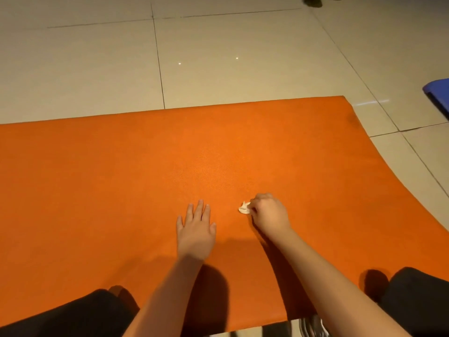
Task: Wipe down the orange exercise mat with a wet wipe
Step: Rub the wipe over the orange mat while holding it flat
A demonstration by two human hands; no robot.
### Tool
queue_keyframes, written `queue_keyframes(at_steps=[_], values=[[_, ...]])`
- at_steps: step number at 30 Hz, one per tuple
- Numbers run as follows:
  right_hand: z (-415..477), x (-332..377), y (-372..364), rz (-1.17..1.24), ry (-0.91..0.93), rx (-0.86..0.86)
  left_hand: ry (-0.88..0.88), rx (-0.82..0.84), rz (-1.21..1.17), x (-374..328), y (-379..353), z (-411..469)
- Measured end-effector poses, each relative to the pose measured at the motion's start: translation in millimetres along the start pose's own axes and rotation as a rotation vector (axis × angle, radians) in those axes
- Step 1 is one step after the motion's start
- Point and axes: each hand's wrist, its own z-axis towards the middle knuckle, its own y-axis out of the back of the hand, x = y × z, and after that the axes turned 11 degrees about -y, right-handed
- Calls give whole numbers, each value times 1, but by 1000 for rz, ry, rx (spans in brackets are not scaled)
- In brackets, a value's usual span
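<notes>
Orange from side to side: the exercise mat (145,166), spread flat on pale floor tiles (97,69). Saw two bare arms (170,288) over it, coming from the near edge. Rested the left hand (195,232) palm down on the mat, near the middle, fingers straight and a little apart. Held nothing in that hand. Had the right hand (269,212) just to the right of it, knuckles up, fingers curled in tight. Gripped a small white wet wipe (243,208) in those curled fingers, all bunched up. Saw only a bit of the wipe, poking out on the left side of the fist. Looked to be touching the mat there, between the two hands but right beside the right one. Saw dark shadows (213,288) of both arms on the mat close by. Saw two knees (73,314) in black cloth at the bottom corners, over the near edge of the mat. Saw a blue thing (437,90) on the tiles at the far right, well apart from the hands and cut off by the edge. Could not tell what kind of thing.
</notes>
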Motion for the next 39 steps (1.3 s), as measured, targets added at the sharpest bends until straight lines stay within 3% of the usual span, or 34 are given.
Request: queue_keyframes(at_steps=[3, 8, 12, 14, 17, 19, 21, 23, 25, 29, 31, 36, 39], values=[[-10, -2, -1, 52, -248, -94, -5, 17, -15, -2, -1, -14], [-44, 24, -4, 138, 76, 173, 7, 20, -20, -6, -3, -24], [-28, 0, 2, 15, -234, 22, 1, 63, -20, -7, 3, -31], [-38, 7, -2, 92, -337, -47, -8, 57, -17, -7, 3, -38], [-69, 34, -12, 286, -105, 23, -5, 53, -12, -6, 1, -43], [-75, 33, -12, 241, 43, 112, -2, 61, -12, -6, 1, -44], [-67, 15, -3, 113, -6, 95, -7, 79, -19, -7, 1, -50], [-65, -2, 3, 20, -189, -12, -13, 88, -26, -7, 1, -56], [-76, 3, 2, 56, -323, -69, -6, 84, -29, -8, 2, -61], [-109, 45, -9, 213, -58, 90, 27, 68, -40, -16, 1, -65], [-111, 40, -2, 166, 14, 115, 23, 67, -39, -16, 1, -70], [-115, 6, 8, 3, -310, -52, 1, 80, -44, -12, 1, -82], [-137, 40, 0, 129, -178, 5, 21, 48, -54, -16, -1, -84]])
